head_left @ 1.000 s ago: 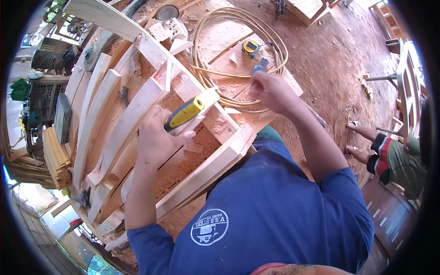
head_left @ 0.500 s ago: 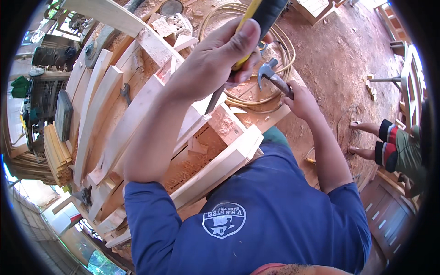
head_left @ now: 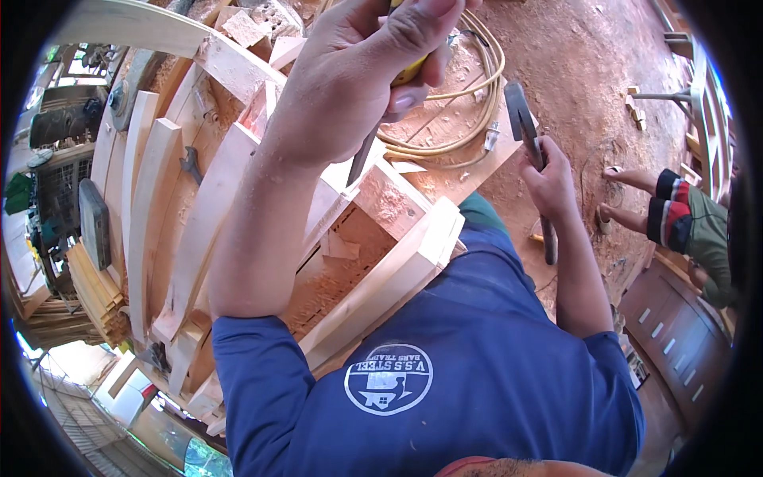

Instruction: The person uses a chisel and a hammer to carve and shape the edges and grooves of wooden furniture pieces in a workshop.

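My left hand (head_left: 377,67) is closed around the yellow-and-black handle of a chisel (head_left: 363,159), raised close to the camera. The steel blade slants down, and its tip meets a pale wooden piece (head_left: 322,208) of a frame; most of the handle is hidden by my fingers or cut off by the upper edge. To the right, my right hand (head_left: 548,181) grips a claw hammer (head_left: 520,115) by its dark handle. The hammer is held up apart from the chisel, its head above my fist and the handle's end below.
Curved pale boards (head_left: 155,207) lie at the left, with a wrench (head_left: 191,164) on the wood. A coiled yellowish hose (head_left: 445,151) lies beyond my hands. Sawdust fills the frame's recess (head_left: 334,274). Another person (head_left: 683,215) stands at the right near a brown cabinet (head_left: 668,342).
The hammer has swung right and turned more upright, away from the chisel. My left hand has shifted slightly, still holding the chisel against the wood.
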{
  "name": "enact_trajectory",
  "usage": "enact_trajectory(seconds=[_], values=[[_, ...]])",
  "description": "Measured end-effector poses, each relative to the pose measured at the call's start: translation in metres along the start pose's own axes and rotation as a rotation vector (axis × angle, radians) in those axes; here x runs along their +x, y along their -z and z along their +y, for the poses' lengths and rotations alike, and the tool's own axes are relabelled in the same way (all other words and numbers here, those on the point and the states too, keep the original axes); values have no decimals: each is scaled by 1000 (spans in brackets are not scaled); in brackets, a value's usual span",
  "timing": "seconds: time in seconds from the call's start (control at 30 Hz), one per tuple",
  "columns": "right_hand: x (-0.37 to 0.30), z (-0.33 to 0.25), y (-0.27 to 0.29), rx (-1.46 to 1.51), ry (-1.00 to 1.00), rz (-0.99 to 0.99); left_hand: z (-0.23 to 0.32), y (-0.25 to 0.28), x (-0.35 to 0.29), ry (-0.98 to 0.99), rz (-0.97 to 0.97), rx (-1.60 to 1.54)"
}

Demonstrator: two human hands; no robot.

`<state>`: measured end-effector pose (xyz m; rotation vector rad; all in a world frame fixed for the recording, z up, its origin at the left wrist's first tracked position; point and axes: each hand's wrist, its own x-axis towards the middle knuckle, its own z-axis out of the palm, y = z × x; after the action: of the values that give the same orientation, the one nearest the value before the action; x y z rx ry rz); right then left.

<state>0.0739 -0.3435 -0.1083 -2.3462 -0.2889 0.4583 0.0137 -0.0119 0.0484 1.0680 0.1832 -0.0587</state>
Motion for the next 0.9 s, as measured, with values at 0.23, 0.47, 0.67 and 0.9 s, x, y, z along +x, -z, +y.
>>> enact_trajectory(seconds=[0.23,0.47,0.67,0.9], values=[[-4,-7,-11,-33,-14,-99,-8,6,-1,-49,-29,100],[1,-16,-13,-43,40,-73,-4,4,-1,-37,-9,118],[-4,-23,-7,-16,-2,-61,1,4,-6,4,-34,105],[-2,-25,2,31,7,-49,-7,14,-16,-62,-97,-29]])
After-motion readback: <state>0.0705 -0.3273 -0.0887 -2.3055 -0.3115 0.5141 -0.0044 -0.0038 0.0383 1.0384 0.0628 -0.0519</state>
